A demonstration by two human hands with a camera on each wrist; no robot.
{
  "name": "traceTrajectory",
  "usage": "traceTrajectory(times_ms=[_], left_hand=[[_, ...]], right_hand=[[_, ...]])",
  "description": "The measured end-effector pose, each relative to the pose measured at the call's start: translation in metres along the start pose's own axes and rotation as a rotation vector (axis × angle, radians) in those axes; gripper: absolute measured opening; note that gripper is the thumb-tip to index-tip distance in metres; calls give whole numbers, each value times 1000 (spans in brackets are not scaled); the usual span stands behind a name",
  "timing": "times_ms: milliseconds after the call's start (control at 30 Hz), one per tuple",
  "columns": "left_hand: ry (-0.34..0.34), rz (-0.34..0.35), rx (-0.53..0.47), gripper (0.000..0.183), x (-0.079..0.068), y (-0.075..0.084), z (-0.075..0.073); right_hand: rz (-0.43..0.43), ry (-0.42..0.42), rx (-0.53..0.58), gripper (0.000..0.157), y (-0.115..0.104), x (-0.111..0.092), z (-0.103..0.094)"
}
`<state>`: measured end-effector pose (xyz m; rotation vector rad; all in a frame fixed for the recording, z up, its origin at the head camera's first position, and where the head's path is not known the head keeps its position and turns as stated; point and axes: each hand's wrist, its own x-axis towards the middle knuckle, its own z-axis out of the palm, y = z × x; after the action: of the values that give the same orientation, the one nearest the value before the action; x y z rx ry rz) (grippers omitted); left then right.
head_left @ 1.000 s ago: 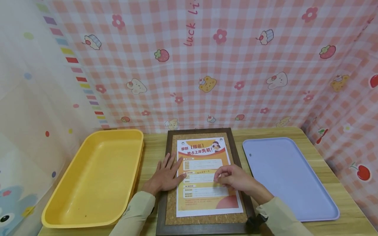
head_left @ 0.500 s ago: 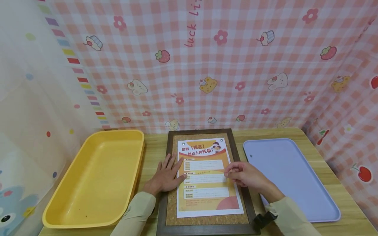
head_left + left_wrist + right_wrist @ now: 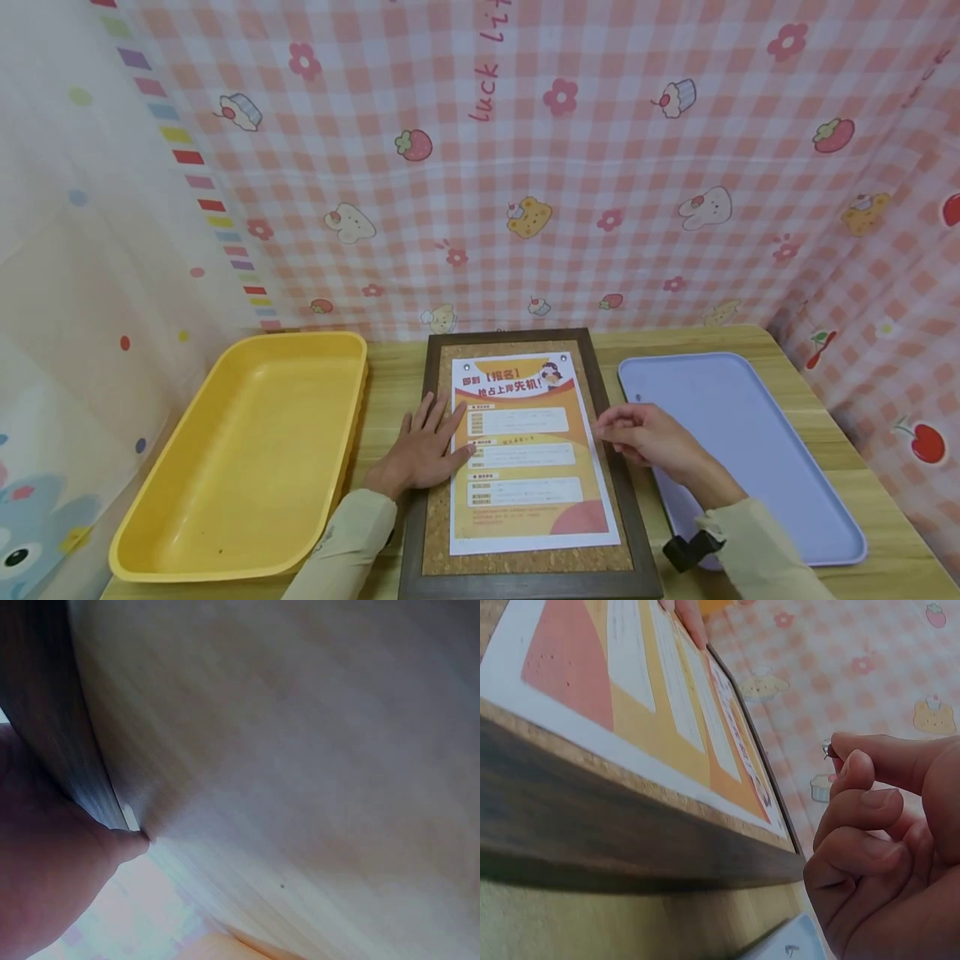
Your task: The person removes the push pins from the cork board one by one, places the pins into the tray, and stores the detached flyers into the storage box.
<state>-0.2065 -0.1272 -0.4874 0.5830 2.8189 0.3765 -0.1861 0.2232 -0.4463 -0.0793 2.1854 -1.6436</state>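
Observation:
An orange and white printed poster (image 3: pixel 525 487) lies on a dark-framed cork board (image 3: pixel 540 562), with a round tack at each top corner. My left hand (image 3: pixel 422 452) rests with fingers spread over the left frame edge and the poster's left margin. Between thumb and index finger my right hand (image 3: pixel 656 442) pinches a small metal thumbtack (image 3: pixel 827 748), its pin showing in the right wrist view. That hand is at the board's right side, between the frame and the lilac tray (image 3: pixel 750 467). In the left wrist view, part of the left hand (image 3: pixel 60 870) shows against the dark frame.
One more thumbtack (image 3: pixel 638 397) lies in the upper left corner of the lilac tray. A deep yellow tray (image 3: pixel 240 458) stands left of the board on the wooden table (image 3: pixel 390 367). Behind hangs a pink checked curtain (image 3: pixel 480 183).
My right hand has moved right, from over the poster's middle to past its right edge, still pinching the thumbtack. The left hand stays in place on the board.

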Motion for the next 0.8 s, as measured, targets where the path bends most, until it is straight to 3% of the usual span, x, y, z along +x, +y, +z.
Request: traceTrajectory(times_ms=[400,800], left_hand=[[1,-3,-10,70,-1,1,-1],[7,6,-7,70,-1,0,0]], right_hand=[[-6,54,8,23,9,1,-21],[2,126,6,30,16,0,-46]])
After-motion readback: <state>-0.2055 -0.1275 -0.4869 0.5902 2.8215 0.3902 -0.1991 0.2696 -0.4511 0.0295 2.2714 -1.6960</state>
